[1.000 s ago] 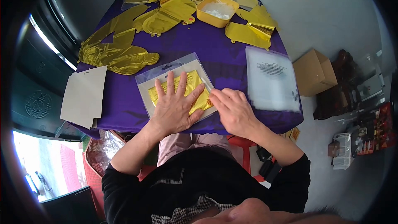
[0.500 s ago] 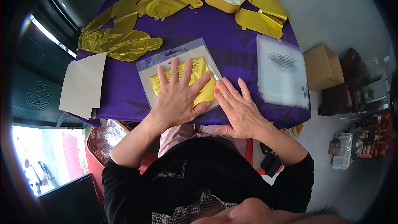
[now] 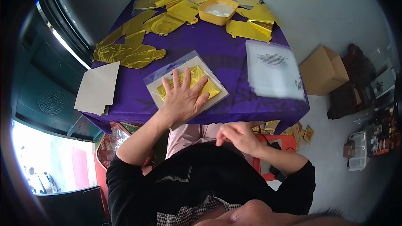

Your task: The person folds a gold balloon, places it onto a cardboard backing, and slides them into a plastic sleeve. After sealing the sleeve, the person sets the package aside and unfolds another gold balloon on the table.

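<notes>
My left hand (image 3: pixel 183 99) lies flat with its fingers spread on a clear plastic sleeve (image 3: pixel 192 57). Inside the sleeve are a pale card (image 3: pixel 209 68) and a folded yellow foil piece (image 3: pixel 212 87) with small dark print. The palm and fingers cover part of the foil. My right hand (image 3: pixel 240 138) is off the front edge of the table, above my lap, apart from the sleeve. Its fingers are curled in; anything within them is hidden.
The purple-covered table (image 3: pixel 201 42) holds pale cards (image 3: pixel 97 87) at left and a stack of clear sleeves (image 3: pixel 274 69) at right. Gold foil shapes (image 3: pixel 130 54) and a yellow tub (image 3: pixel 214 19) lie farther back. A cardboard box (image 3: pixel 322 71) stands beside the table.
My right hand has left the sleeve's right edge, drawn back off the table and curled its fingers. My left hand stays flat on the sleeve. The view has shifted slightly.
</notes>
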{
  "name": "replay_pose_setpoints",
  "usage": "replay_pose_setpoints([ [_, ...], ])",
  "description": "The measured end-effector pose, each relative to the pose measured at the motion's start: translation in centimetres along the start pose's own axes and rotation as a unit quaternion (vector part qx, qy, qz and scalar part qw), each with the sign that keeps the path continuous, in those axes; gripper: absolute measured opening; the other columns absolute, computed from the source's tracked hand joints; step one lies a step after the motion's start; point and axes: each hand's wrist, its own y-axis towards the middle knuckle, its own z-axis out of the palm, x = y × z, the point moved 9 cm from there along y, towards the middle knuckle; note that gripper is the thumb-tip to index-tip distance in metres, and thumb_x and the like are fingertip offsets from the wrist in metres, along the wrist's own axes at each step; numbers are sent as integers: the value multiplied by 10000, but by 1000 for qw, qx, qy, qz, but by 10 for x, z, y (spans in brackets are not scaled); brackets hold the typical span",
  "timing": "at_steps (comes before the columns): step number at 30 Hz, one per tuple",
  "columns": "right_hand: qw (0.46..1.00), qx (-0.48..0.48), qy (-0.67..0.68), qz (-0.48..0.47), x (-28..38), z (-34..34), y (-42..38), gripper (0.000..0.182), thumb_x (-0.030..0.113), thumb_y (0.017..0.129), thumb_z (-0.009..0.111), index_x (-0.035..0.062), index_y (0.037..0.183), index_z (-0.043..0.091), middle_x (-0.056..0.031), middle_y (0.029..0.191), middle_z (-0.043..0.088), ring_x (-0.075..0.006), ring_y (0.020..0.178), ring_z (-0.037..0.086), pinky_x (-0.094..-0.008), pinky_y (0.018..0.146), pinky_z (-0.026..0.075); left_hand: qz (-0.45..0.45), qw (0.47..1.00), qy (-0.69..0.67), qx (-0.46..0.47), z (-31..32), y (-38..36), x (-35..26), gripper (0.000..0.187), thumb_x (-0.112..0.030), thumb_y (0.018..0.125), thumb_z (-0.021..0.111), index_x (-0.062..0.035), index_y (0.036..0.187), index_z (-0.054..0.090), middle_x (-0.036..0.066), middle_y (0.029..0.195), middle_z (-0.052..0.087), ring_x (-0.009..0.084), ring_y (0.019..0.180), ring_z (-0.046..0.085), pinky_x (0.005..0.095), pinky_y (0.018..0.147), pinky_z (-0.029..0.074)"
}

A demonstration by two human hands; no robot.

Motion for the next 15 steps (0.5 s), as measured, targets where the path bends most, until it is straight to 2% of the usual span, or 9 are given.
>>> replay_pose_setpoints([
  [1,1000,-3,3,-4,-15,4,1,341,227,1023,452,-29,920,652,-86,861,702,-172,792,668,-276,727,504,-26,1000,-9,14,2,-5,-4,612,-590,980,267,-260,1484,379,277,1522,260,592,1367,179,781,1015,122],
  [4,986,-23,155,52,-51,17,3,374,325,1025,436,3,1137,590,-117,1081,690,-180,976,657,-299,804,485,-50,998,-29,11,5,-22,-24,602,-563,991,238,-247,1480,388,281,1524,249,593,1367,167,788,1004,121],
  [5,986,-25,156,50,-56,20,5,374,325,1025,436,3,1137,590,-117,1081,690,-180,976,657,-299,804,485,-54,998,-31,13,4,-27,-31,606,-557,993,224,-239,1482,390,287,1526,238,596,1364,163,797,994,118],
  [7,955,-36,295,15,-56,28,10,354,310,1020,448,9,1109,610,-106,1070,684,-178,945,652,-310,793,488,-64,997,-34,6,5,-38,-43,609,-557,993,224,-236,1484,387,290,1528,232,600,1364,159,799,993,113],
  [8,948,-24,316,-7,-51,31,12,302,289,1000,492,26,1027,638,-80,999,681,-174,884,645,-311,772,491,-75,996,-38,-1,5,-42,-46,611,-558,993,224,-234,1486,385,294,1530,225,605,1363,156,802,992,107],
  [9,949,-22,315,-7,-54,34,14,302,289,1000,492,26,1027,638,-80,999,681,-174,884,645,-311,772,491,-77,996,-37,-2,5,-44,-50,611,-558,993,224,-234,1486,385,294,1530,225,605,1363,156,802,992,107],
  [11,940,-51,333,-50,-58,29,18,255,272,976,542,44,933,649,-61,919,668,-166,821,638,-321,750,498,-88,995,-40,-12,6,-49,-54,614,-557,994,221,-227,1486,384,302,1528,220,611,1361,151,807,989,92],
  [15,939,-99,327,-30,-59,30,20,216,236,954,579,48,869,643,-64,879,664,-153,782,635,-320,727,504,-98,994,-39,-17,4,-53,-62,631,-573,991,222,-218,1489,375,307,1524,223,609,1362,150,810,987,82],
])
